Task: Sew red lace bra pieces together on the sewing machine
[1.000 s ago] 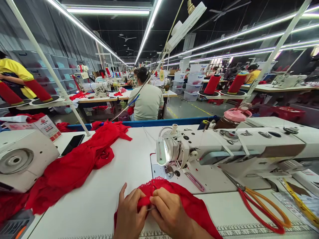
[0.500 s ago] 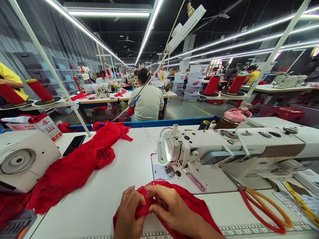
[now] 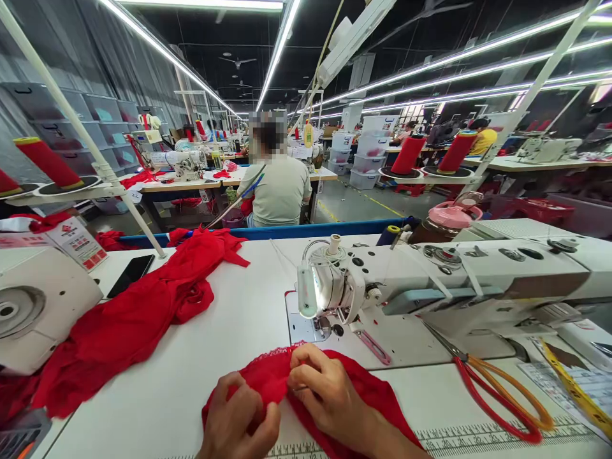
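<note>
A red garment piece with a lace edge [image 3: 370, 389] lies in front of the sewing machine [image 3: 335, 287], just short of its needle plate. My left hand [image 3: 239, 414] is closed on the cloth's left part, with fingers curled and some fingertips hidden. Closer to the machine, my right hand [image 3: 329, 398] pinches the fabric near the lace edge between thumb and fingers. Between the two hands a stretch of red cloth shows.
More red garments [image 3: 143, 319] lie heaped on the left beside a black phone [image 3: 131, 276]. Orange-and-red-handled scissors [image 3: 502, 395] rest on the right, near a yellow tape measure [image 3: 574, 382]. Red thread cones [image 3: 408, 155] stand behind the machine. A person [image 3: 280, 191] sits ahead.
My left hand has moved left and down, away from the right hand, and the cloth between them is spread wider. The right hand's fingers have closed tighter. The view has shifted slightly.
</note>
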A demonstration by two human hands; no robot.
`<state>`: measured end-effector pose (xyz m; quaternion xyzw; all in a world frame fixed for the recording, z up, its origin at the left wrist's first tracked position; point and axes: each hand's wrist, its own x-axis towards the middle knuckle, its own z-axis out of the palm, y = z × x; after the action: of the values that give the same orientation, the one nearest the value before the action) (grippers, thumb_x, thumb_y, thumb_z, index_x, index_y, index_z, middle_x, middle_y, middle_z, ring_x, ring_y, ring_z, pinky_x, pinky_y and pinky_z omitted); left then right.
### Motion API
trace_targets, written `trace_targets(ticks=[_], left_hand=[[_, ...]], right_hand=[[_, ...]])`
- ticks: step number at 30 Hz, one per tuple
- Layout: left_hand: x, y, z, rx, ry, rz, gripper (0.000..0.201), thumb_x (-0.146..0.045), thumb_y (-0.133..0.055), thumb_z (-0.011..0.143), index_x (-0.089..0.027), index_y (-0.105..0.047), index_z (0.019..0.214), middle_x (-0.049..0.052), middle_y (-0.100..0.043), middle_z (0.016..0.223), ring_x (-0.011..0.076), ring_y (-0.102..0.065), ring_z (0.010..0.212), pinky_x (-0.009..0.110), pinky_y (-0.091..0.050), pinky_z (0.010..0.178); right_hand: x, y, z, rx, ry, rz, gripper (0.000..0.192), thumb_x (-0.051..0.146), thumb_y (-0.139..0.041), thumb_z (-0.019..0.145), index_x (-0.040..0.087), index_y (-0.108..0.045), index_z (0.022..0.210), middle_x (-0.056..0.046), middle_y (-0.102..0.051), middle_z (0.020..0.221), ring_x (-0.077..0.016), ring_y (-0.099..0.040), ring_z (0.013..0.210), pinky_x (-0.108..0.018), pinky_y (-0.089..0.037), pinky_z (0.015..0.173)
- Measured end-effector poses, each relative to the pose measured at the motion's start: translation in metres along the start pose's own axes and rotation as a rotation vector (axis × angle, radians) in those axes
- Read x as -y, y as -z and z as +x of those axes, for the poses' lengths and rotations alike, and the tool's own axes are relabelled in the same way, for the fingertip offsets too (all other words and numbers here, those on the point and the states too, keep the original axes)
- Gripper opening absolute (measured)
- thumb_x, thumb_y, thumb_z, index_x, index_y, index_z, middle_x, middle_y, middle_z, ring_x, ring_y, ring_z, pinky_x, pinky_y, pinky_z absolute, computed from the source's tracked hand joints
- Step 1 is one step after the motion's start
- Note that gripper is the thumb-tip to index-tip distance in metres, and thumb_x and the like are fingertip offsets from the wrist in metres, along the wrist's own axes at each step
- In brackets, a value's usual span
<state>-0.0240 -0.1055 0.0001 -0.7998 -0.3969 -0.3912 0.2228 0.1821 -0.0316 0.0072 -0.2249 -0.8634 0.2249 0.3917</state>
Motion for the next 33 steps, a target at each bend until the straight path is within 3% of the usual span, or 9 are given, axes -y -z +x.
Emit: trace_targets(ticks=[3,7,10,12,14,18,24,29,33], left_hand=[[-0.005,0.000,-0.005,0.013,-0.012,0.093,0.034,-0.009,-0.035,0.102,-0.019,-0.067,0.107,-0.004,-0.049,0.061,0.0121,-0.047,0.054,0.042,-0.048,0.085],[-0.010,-0.003,-0.012,0.025,0.048,0.124,0.029,-0.013,-0.038,0.103,-0.014,-0.065,0.113,-0.002,-0.054,0.064,0.0132,-0.052,0.057,0.043,-0.047,0.088],[-0.011,-0.005,-0.015,0.004,0.064,0.160,0.034,-0.018,-0.031,0.107,-0.014,-0.065,0.112,-0.002,-0.054,0.062,0.0134,-0.053,0.057,0.044,-0.046,0.087],[-0.012,-0.005,-0.015,-0.011,0.086,0.166,0.038,-0.020,-0.027,0.108,-0.016,-0.064,0.113,-0.003,-0.054,0.061,0.0137,-0.054,0.057,0.044,-0.046,0.088],[-0.013,-0.005,-0.014,-0.013,0.105,0.146,0.035,-0.019,-0.029,0.108,-0.017,-0.064,0.114,-0.003,-0.055,0.063,0.0138,-0.056,0.058,0.044,-0.045,0.090],[-0.014,-0.003,-0.011,0.008,0.087,0.138,0.034,-0.017,-0.032,0.107,-0.014,-0.065,0.112,-0.001,-0.058,0.065,0.0143,-0.057,0.059,0.046,-0.043,0.093],[-0.012,0.000,-0.003,-0.021,0.012,0.147,0.059,-0.037,-0.017,0.111,-0.008,-0.068,0.104,-0.001,-0.055,0.061,0.0123,-0.053,0.057,0.047,-0.043,0.089],[-0.010,0.000,-0.001,-0.012,-0.038,0.140,0.053,-0.031,-0.025,0.111,-0.004,-0.069,0.102,0.000,-0.054,0.062,0.0126,-0.053,0.058,0.048,-0.042,0.088],[-0.012,0.001,-0.004,0.022,-0.041,0.130,0.043,-0.019,-0.028,0.110,-0.005,-0.068,0.105,-0.001,-0.055,0.063,0.0125,-0.053,0.058,0.050,-0.041,0.092]], right_hand=[[0.000,0.001,-0.001,-0.015,0.017,-0.051,0.025,0.002,-0.045,0.085,0.023,-0.058,0.091,-0.003,-0.056,0.092,-0.0159,-0.054,0.076,-0.026,-0.036,0.058],[0.009,0.006,0.002,0.009,0.036,-0.066,0.020,0.005,-0.047,0.089,0.023,-0.056,0.090,-0.002,-0.056,0.088,-0.0157,-0.054,0.073,-0.026,-0.035,0.057],[0.025,0.014,0.003,0.056,-0.131,-0.026,0.009,0.019,-0.053,0.097,0.025,-0.051,0.090,-0.001,-0.058,0.085,-0.0170,-0.056,0.073,-0.027,-0.039,0.058],[0.033,0.016,0.000,0.082,-0.235,-0.037,0.016,0.023,-0.047,0.102,0.025,-0.047,0.086,0.000,-0.058,0.080,-0.0164,-0.056,0.069,-0.028,-0.041,0.059],[0.037,0.014,-0.006,0.133,-0.248,-0.119,0.025,0.022,-0.041,0.104,0.025,-0.044,0.080,0.002,-0.056,0.074,-0.0151,-0.055,0.062,-0.028,-0.040,0.057],[0.031,0.004,-0.017,0.230,-0.194,-0.359,0.030,0.023,-0.048,0.100,0.024,-0.040,0.071,0.002,-0.054,0.066,-0.0138,-0.051,0.052,-0.029,-0.027,0.048],[0.030,0.001,-0.021,0.287,-0.244,-0.471,0.029,0.020,-0.049,0.099,0.022,-0.046,0.071,0.002,-0.056,0.068,-0.0134,-0.053,0.055,-0.029,-0.025,0.052],[0.033,0.001,-0.019,0.315,-0.322,-0.410,0.029,0.023,-0.044,0.101,0.022,-0.046,0.072,0.002,-0.055,0.069,-0.0136,-0.050,0.057,-0.029,-0.025,0.055],[0.036,0.003,-0.011,0.287,-0.463,-0.140,0.037,0.030,-0.034,0.105,0.022,-0.035,0.069,0.003,-0.052,0.067,-0.0128,-0.046,0.060,-0.028,-0.027,0.056]])
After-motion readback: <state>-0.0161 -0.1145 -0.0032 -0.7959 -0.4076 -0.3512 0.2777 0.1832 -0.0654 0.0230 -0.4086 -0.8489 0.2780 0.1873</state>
